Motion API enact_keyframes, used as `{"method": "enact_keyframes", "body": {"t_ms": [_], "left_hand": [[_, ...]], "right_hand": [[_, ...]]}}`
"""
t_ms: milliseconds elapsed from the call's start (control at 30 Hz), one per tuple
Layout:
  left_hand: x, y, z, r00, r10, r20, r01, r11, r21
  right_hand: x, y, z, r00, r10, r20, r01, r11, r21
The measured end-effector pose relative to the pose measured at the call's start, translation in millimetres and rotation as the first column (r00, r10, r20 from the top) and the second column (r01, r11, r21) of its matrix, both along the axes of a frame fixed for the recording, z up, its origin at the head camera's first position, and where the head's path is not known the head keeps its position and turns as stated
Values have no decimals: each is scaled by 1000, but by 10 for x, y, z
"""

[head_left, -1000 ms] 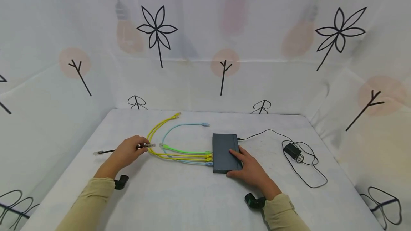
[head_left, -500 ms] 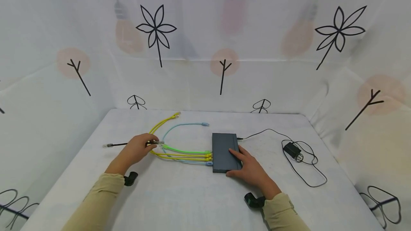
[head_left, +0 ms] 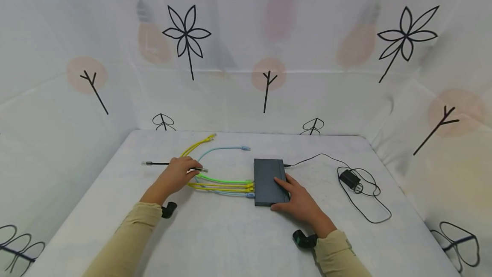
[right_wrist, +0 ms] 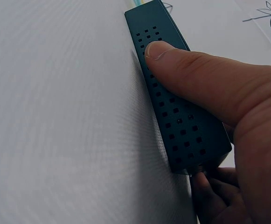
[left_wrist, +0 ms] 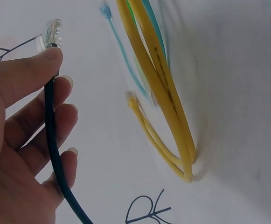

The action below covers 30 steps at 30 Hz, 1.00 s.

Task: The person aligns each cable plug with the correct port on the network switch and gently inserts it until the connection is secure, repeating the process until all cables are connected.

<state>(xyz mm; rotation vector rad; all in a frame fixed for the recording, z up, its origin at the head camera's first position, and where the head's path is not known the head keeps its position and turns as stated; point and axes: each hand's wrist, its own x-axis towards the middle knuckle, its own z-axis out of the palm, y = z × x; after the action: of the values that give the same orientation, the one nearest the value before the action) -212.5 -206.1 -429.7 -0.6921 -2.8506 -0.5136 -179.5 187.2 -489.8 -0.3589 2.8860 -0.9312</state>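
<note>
In the head view my left hand (head_left: 174,176) pinches a short black network cable (head_left: 157,163) just behind one clear plug (left_wrist: 55,32). The cable's other end sticks out to the left. My right hand (head_left: 303,204) grips the right front corner of a flat dark grey network switch (head_left: 267,178). In the right wrist view its thumb presses the vented side of the switch (right_wrist: 186,126). Plugged into the left side of the switch are a green cable (head_left: 226,181), two yellow cables (head_left: 221,189) and a light blue cable (head_left: 230,195). My left hand hides part of their loops.
A black power adapter (head_left: 349,179) with a coiled thin cord lies at the right, its cord running to the switch. The loose yellow plugs (head_left: 210,138) and blue plug (head_left: 246,148) lie toward the back of the white table (head_left: 219,238).
My left hand has moved right and slightly away from me, carrying the black cable toward the switch. My right hand and the switch have stayed in place.
</note>
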Motion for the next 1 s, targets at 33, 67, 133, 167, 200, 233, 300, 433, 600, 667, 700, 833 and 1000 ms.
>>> {"method": "enact_keyframes", "body": {"t_ms": [33,67,133,167,200,233,300,433,600,667,700,833,1000], "left_hand": [[-4,20,-1,1000,-2,-14,2,1000,-5],[-7,39,-1,1000,-6,-24,6,1000,-6],[-19,76,-10,999,-13,-48,13,1000,-8],[-25,97,-14,998,-14,-54,13,1000,-9],[-30,118,-17,998,-14,-59,13,1000,-14],[-35,140,-22,998,-16,-66,14,1000,-19],[-54,183,-38,997,-19,-79,17,999,-28],[-101,274,-68,995,-39,-90,36,999,-38],[-141,384,-100,997,-63,-48,62,998,-18],[-148,423,-109,998,-62,-22,62,998,-9],[-153,440,-115,998,-62,-12,62,998,-10],[-169,506,-130,998,-64,14,64,998,-16],[-185,574,-147,997,-69,21,70,998,-6]], "right_hand": [[-1,-2,3,1000,-2,4,2,1000,-1],[-4,-2,5,1000,-3,6,3,1000,1],[-6,-5,9,1000,-2,6,2,1000,3],[-5,-4,12,1000,-2,5,2,1000,6],[-4,-5,14,1000,-3,5,3,1000,7],[-4,-5,15,1000,-3,7,3,1000,8],[-5,-5,16,1000,-4,9,4,1000,11],[-5,-4,19,1000,-4,16,4,1000,8],[-10,1,9,1000,-1,24,1,1000,7],[-11,1,5,1000,-1,28,1,1000,9],[-10,-1,7,1000,0,27,0,1000,11],[-3,-5,16,999,-4,32,4,1000,9],[-1,-3,26,1000,-4,26,4,1000,2]]}}
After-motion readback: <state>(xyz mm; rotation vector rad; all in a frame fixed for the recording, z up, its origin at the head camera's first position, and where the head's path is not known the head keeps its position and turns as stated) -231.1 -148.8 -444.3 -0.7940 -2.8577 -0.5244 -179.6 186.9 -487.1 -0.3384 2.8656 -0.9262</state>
